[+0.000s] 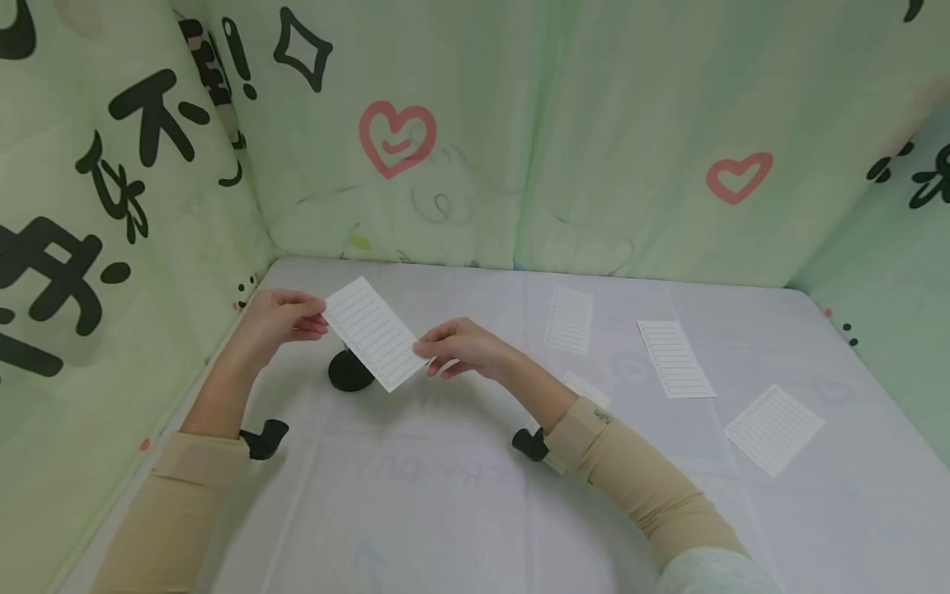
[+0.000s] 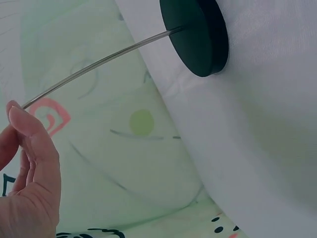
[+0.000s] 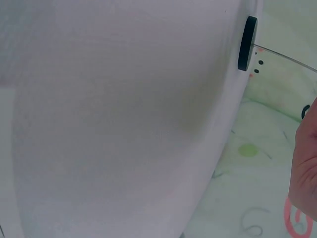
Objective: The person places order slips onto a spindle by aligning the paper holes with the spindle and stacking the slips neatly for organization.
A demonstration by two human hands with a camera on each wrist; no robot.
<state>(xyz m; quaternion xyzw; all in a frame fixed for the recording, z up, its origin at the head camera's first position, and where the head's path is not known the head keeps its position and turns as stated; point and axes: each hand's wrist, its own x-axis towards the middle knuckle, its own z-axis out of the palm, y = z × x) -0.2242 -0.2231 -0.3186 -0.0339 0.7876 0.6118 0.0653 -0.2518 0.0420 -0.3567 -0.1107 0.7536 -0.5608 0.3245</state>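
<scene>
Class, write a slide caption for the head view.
Left hand and right hand at opposite ends of a lined card above a round black base.

The held card [image 1: 374, 334] is white with thin dark lines in rows. The other cards [image 1: 676, 359] look the same. The round base [image 1: 350, 373] is black, and its thin rod [image 2: 99, 63] is shiny grey. The tabletop [image 1: 401, 511] is whitish. The sleeves [image 1: 196, 470] are tan. The curtain [image 1: 616, 115] is light green with pinky-red hearts [image 1: 397, 148] and black writing [image 1: 152, 120].

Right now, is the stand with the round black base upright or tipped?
Upright: its black base sits flat on the table, with the thin rod rising from it.
</scene>
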